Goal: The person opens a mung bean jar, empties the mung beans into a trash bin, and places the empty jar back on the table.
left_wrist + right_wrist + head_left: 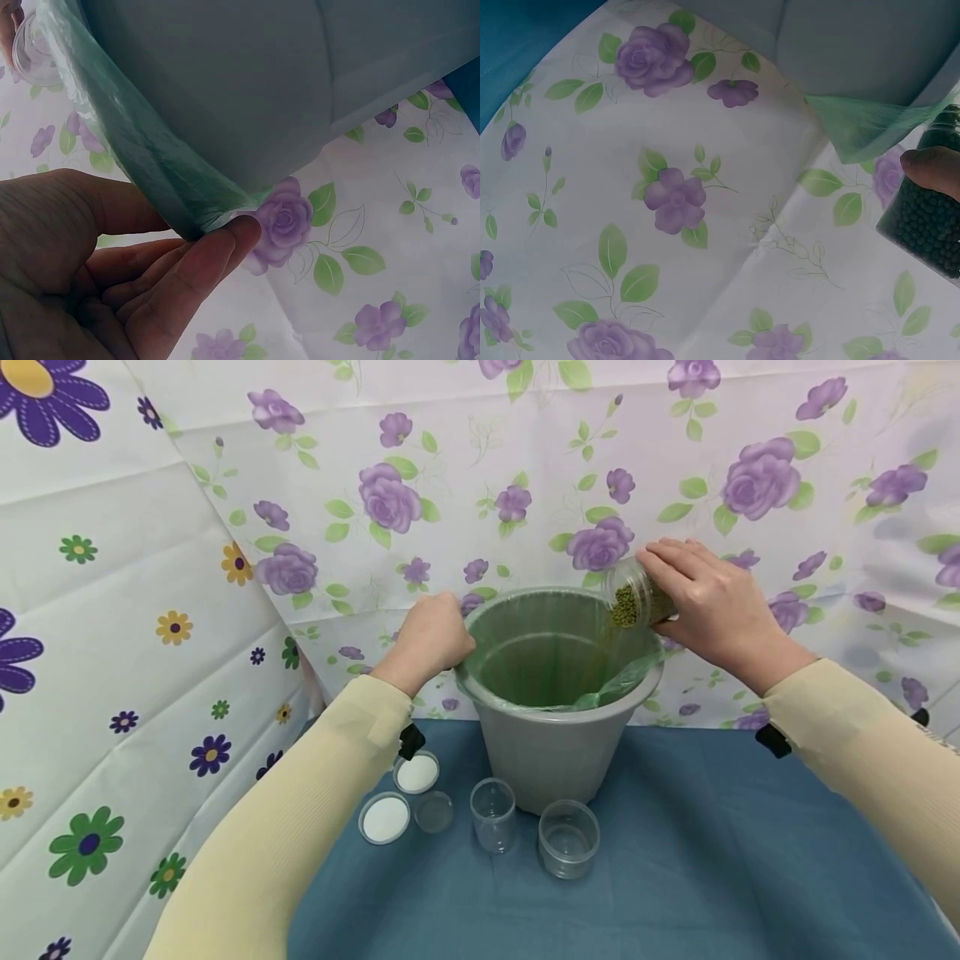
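Note:
A grey bucket (pixel 555 752) is lined with a thin green plastic bag (pixel 626 681). My left hand (pixel 435 631) is at the bucket's left rim. In the left wrist view its thumb and fingers pinch the edge of the green bag (pixel 180 180). My right hand (pixel 708 597) grips a clear jar of small green beans (pixel 626 606), tilted over the right rim with its mouth toward the bucket. A faint streak of falling beans shows below the mouth. The right wrist view catches my right thumb across the jar (pixel 926 217). The bucket's bottom is hidden.
In front of the bucket stand two clear jars, a narrow one (pixel 493 818) and a wider one (pixel 568 842). To their left lie two white-topped lids (pixel 385 820) and a clear lid (pixel 434 812). A blue cloth (pixel 675 877) covers the table; flowered sheets hang behind and left.

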`<state>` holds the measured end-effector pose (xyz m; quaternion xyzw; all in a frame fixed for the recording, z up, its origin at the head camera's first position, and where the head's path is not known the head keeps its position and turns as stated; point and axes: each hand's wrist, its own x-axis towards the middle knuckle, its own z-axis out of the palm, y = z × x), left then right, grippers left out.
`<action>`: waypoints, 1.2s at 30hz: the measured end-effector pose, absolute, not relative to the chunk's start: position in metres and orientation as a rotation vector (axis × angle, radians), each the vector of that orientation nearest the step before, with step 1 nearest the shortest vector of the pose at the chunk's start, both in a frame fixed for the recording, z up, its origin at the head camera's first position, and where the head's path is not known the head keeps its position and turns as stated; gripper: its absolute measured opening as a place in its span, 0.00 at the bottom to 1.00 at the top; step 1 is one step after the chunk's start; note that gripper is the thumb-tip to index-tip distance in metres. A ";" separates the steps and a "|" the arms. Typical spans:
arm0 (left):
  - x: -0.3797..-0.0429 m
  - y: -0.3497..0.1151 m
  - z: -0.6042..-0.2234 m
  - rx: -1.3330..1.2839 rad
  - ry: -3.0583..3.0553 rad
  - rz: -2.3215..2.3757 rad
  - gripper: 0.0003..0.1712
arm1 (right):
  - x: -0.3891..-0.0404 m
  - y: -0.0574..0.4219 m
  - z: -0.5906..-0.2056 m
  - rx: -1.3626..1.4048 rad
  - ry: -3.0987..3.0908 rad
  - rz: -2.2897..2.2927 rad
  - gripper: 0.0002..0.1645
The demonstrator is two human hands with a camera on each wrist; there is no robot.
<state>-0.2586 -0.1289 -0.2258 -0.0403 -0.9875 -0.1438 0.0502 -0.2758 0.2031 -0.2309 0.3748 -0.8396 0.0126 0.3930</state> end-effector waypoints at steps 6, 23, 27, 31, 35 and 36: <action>-0.259 -0.129 -0.226 -0.127 -3.000 -0.426 0.14 | -0.275 0.203 -0.230 0.949 -2.131 0.028 0.59; -0.259 -0.128 -0.227 -0.112 -2.987 -0.408 0.13 | -0.274 0.202 -0.230 0.953 -2.130 0.024 0.60; -0.259 -0.129 -0.227 -0.106 -2.986 -0.419 0.12 | -0.274 0.202 -0.230 0.957 -2.130 0.023 0.60; -0.259 -0.129 -0.227 -0.095 -2.992 -0.425 0.12 | -0.273 0.202 -0.230 0.958 -2.133 0.026 0.60; -0.259 -0.128 -0.227 -0.082 -3.003 -0.419 0.09 | -0.273 0.202 -0.231 0.963 -2.133 0.019 0.60; -0.259 -0.128 -0.227 -0.079 -3.006 -0.416 0.09 | -0.273 0.202 -0.231 0.964 -2.133 0.018 0.60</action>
